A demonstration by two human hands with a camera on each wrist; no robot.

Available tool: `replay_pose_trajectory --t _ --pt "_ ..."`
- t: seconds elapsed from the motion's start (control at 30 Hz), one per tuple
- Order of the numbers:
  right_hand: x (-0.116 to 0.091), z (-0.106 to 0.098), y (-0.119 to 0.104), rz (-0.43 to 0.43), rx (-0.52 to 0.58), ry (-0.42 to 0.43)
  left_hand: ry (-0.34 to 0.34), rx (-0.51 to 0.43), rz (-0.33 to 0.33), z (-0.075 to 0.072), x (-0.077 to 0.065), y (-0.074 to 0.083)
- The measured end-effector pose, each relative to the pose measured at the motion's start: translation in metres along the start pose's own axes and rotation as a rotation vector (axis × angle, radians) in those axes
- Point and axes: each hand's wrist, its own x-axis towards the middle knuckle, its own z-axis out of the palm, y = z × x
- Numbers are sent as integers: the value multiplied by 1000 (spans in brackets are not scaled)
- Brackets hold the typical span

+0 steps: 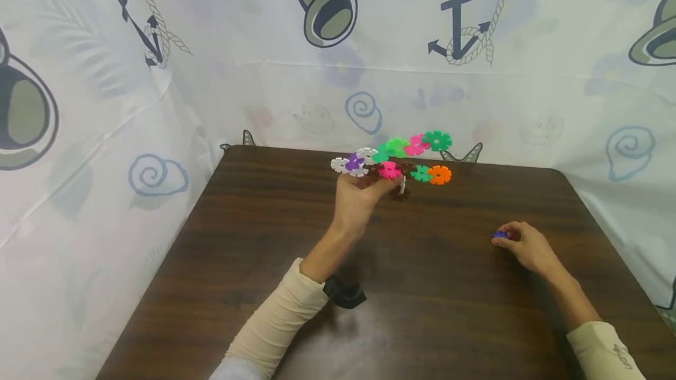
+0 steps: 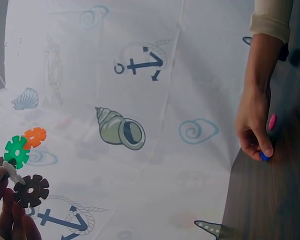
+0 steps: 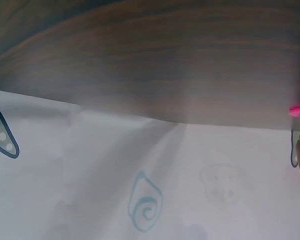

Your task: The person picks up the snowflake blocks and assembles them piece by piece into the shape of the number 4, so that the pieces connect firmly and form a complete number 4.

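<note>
My left hand (image 1: 352,204) holds up a joined string of flower-shaped interlocking discs (image 1: 389,170) over the far part of the table. White, purple, green, pink, brown and orange discs make up this assembly. The left wrist view shows its brown disc (image 2: 31,190) and orange disc (image 2: 35,137) close to the fingers. Off to the right, my right hand (image 1: 528,247) pinches a blue disc (image 1: 500,235) low over the tabletop. Beside that hand lies a pink disc (image 2: 272,121), also at the edge of the right wrist view; the right hand hides it in the head view.
The dark wood-grain table (image 1: 449,309) has rounded far corners. Behind and beside it hangs a pale cloth (image 1: 211,92) printed with shells and anchors. A black wrist mount (image 1: 344,293) sticks out from the left forearm.
</note>
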Motion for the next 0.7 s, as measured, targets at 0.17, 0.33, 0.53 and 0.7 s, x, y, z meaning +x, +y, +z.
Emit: replay_pose_trajectory --t 0.17,0.33,0.53,0.7 --pt "-7 0 -7 3 6 18 -7 8 -6 -1 -1 -3" --pt "-12 -5 -20 1 18 49 -5 4 0 -3 -1 -3" --pt "-18 -14 -42 -10 34 165 -22 5 22 -2 -1 -4" --pt "-20 -21 -60 -48 42 258 -28 27 40 -3 -1 -3"
